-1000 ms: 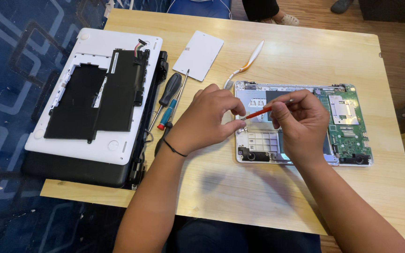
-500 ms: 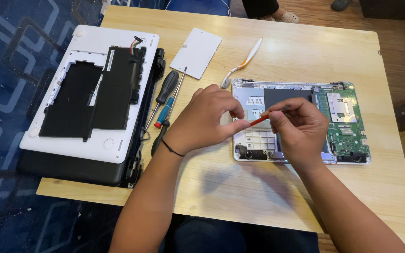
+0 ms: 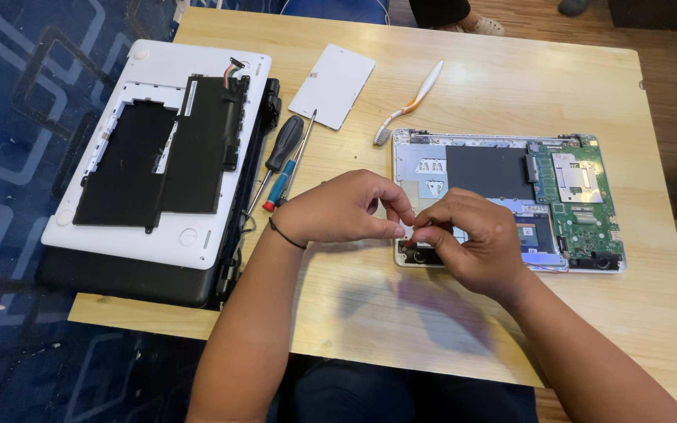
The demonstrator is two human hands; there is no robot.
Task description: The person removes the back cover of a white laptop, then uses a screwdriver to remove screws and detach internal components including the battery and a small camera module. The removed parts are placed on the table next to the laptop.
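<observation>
Since earlier, both hands have met over the chassis [image 3: 503, 200] on the table [image 3: 464, 94]; left hand [image 3: 346, 207] and right hand [image 3: 472, 239] pinch a tiny, likely fragile red-tipped part; hold its edges.

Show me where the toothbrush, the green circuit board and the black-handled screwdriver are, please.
toothbrush [image 3: 419, 97]: head view, on the middle of its white handle.
green circuit board [image 3: 589, 211]: head view, on its bare green surface.
black-handled screwdriver [image 3: 284, 143]: head view, on its black handle.
</observation>
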